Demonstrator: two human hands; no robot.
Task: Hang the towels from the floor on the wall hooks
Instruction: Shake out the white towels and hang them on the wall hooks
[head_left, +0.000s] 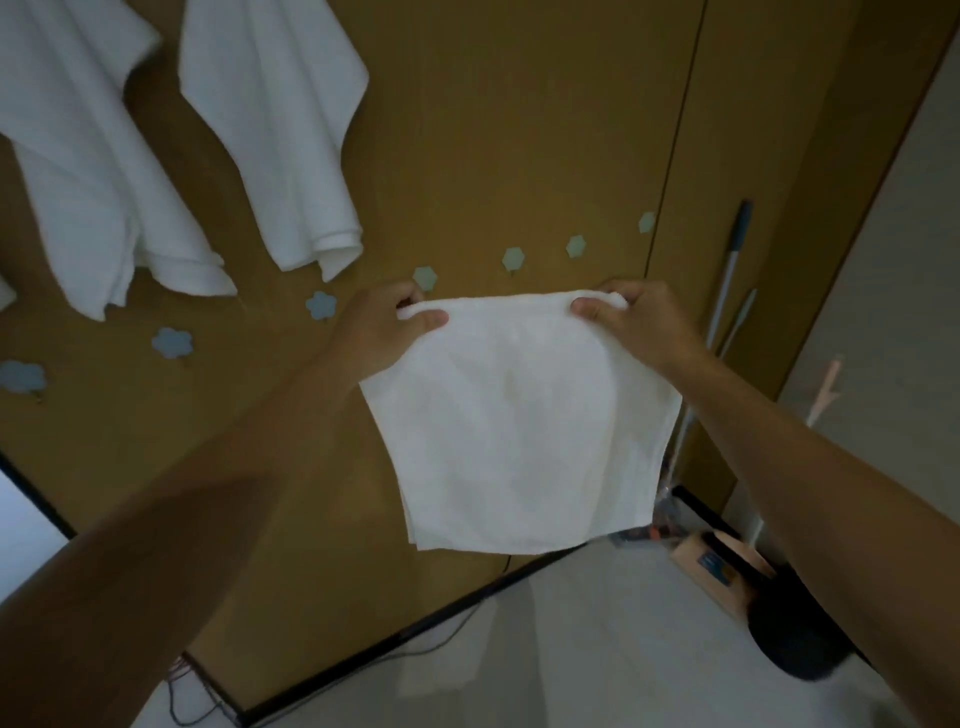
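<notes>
Brown wall panel (519, 130) fills the view, with two hung towels (280, 145) draped at upper left. The third towel (519, 431) is up in front of it, top edge level, hanging straight down. The left hand (384, 332) and right hand (644, 327) pinch its upper corners. Seven bare hooks (513, 258) run across behind.

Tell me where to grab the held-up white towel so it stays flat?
Grab the white towel by its top edge, one hand at each upper corner, coming from the sides with thumbs on the near face, as the left hand and right hand do. It hangs limp below that edge, so two spread pinches probably keep it from bunching.
</notes>
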